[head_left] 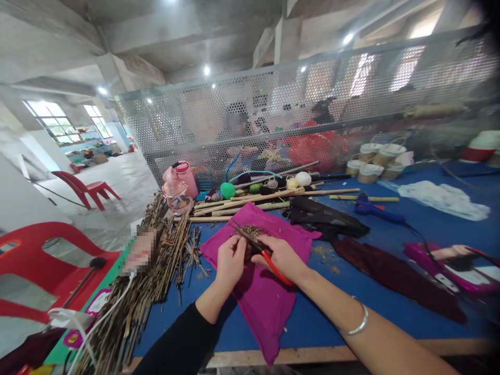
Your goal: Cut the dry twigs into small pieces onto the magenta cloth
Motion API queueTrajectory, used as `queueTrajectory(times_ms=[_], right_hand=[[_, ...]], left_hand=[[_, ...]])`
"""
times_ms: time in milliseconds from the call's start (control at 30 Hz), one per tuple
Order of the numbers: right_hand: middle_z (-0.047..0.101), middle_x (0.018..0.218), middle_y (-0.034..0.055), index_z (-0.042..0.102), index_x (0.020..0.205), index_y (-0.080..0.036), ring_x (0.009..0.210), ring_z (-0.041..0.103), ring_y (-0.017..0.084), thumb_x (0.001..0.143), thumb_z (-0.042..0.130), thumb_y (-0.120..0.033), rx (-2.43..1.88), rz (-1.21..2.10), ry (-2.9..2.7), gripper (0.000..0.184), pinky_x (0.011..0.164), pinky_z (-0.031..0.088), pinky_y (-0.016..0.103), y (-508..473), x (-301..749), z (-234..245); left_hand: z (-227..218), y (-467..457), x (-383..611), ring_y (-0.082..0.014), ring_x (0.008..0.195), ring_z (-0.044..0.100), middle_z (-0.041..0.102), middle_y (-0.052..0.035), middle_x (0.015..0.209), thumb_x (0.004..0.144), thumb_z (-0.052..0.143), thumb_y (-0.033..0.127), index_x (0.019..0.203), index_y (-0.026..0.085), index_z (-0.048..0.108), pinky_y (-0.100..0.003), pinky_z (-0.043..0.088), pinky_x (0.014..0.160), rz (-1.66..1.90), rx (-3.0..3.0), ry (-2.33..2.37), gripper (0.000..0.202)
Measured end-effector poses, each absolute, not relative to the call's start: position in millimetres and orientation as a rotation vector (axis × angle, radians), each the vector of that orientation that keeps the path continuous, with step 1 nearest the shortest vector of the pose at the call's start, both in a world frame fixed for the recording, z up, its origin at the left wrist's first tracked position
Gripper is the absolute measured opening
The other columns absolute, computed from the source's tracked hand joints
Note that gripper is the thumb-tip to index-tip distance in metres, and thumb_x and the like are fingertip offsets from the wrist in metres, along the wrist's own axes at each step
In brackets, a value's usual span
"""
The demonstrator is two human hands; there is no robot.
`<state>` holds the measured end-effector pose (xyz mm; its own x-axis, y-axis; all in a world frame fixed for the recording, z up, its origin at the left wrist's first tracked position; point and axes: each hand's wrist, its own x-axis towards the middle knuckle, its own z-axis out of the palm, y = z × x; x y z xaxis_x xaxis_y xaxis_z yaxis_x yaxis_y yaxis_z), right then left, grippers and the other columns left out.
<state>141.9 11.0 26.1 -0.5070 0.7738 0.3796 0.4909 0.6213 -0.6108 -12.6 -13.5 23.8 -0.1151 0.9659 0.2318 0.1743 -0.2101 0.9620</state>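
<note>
Your right hand (283, 255) is gripping the red-handled scissors (275, 268), blades pointing up-left, and your left hand (230, 260) is curled around what looks like a short dark twig (250, 250) right at the blades, though it's too small to be sure. Both hands sit over the magenta cloth (261, 307) on the blue table (351, 317), with a little heap of chopped bits (253, 230) just beyond the scissor tips. Further out there's a big twig bundle (156, 271) to your left, a pink bottle (182, 179) behind it and a blue glue gun (371, 208) off right.
</note>
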Motion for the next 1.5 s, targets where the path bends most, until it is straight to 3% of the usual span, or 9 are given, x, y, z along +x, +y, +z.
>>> queueTrajectory(times_ms=[133,233,500,733,867,1033,1133,1333,1500], right_hand=[[0.060,0.096,0.0099,0.052,0.105,-0.017,0.084,0.057,0.023,0.068,0.063,-0.050,-1.056,0.400,-2.182,0.051,0.073,0.044,0.032,9.8,140.2,25.5],[0.058,0.094,0.0109,0.051,0.105,-0.016,0.084,0.054,0.024,0.065,0.066,-0.051,-1.019,0.324,-2.187,0.055,0.073,0.043,0.035,11.1,138.6,23.1],[0.053,0.101,0.0126,0.043,0.117,-0.015,0.090,0.051,0.026,0.064,0.067,-0.049,-0.891,0.338,-2.173,0.067,0.080,0.041,0.041,14.8,135.7,14.9],[0.056,0.089,0.0104,0.051,0.110,-0.014,0.080,0.054,0.023,0.065,0.063,-0.057,-0.907,0.381,-2.171,0.063,0.073,0.046,0.037,10.6,137.5,20.5],[0.060,0.094,0.0118,0.053,0.110,-0.014,0.086,0.057,0.025,0.063,0.061,-0.062,-0.937,0.410,-2.172,0.067,0.076,0.046,0.036,11.1,139.7,18.5],[0.064,0.093,0.0085,0.055,0.103,-0.018,0.085,0.059,0.022,0.071,0.059,-0.056,-0.919,0.470,-2.190,0.050,0.074,0.046,0.031,10.9,140.8,19.4],[0.064,0.087,0.0072,0.056,0.098,-0.019,0.080,0.060,0.021,0.074,0.056,-0.054,-0.982,0.472,-2.211,0.043,0.070,0.046,0.029,10.1,141.2,21.9],[0.059,0.096,0.0114,0.052,0.110,-0.016,0.088,0.056,0.024,0.067,0.063,-0.053,-1.035,0.304,-2.240,0.058,0.076,0.045,0.035,10.3,141.2,23.4],[0.060,0.095,0.0102,0.053,0.108,-0.017,0.087,0.057,0.023,0.070,0.061,-0.052,-1.012,0.395,-2.223,0.052,0.076,0.045,0.034,10.2,141.8,24.5]], left_hand=[[28.2,-15.3,-11.5,-0.0127,0.068,0.056,0.064,-0.0033,0.075,0.082,0.045,0.031,0.082,0.013,0.063,-0.021,0.043,0.064,1.412,1.530,1.344,0.025],[26.6,-15.5,-9.5,-0.0145,0.076,0.059,0.066,-0.0049,0.083,0.082,0.045,0.026,0.087,0.013,0.064,-0.023,0.044,0.071,1.404,1.544,1.296,0.023],[20.6,-17.1,-4.2,-0.0172,0.085,0.059,0.066,-0.0071,0.094,0.083,0.046,0.028,0.096,0.014,0.063,-0.027,0.045,0.080,1.418,1.443,1.133,0.026],[25.5,-21.6,-5.1,-0.0165,0.082,0.058,0.066,-0.0071,0.090,0.085,0.043,0.030,0.089,0.013,0.064,-0.025,0.043,0.076,1.408,1.564,1.176,0.027],[24.9,-23.2,-5.5,-0.0144,0.075,0.056,0.064,-0.0045,0.080,0.085,0.041,0.032,0.085,0.013,0.063,-0.023,0.042,0.070,1.406,1.602,1.287,0.029],[25.3,-24.2,-5.2,-0.0108,0.061,0.048,0.056,0.0000,0.062,0.084,0.042,0.034,0.069,0.014,0.059,-0.020,0.037,0.058,1.394,1.630,1.361,0.031],[27.0,-23.6,-6.4,-0.0114,0.062,0.050,0.059,-0.0011,0.065,0.083,0.043,0.033,0.071,0.013,0.061,-0.021,0.038,0.058,1.404,1.608,1.365,0.029],[26.9,-20.6,-10.3,-0.0113,0.060,0.052,0.062,-0.0017,0.065,0.079,0.049,0.032,0.071,0.012,0.064,-0.020,0.039,0.057,1.409,1.604,1.451,0.026],[28.6,-20.9,-11.3,-0.0122,0.066,0.054,0.065,-0.0033,0.074,0.082,0.046,0.031,0.082,0.013,0.065,-0.021,0.041,0.062,1.379,1.667,1.371,0.026]])
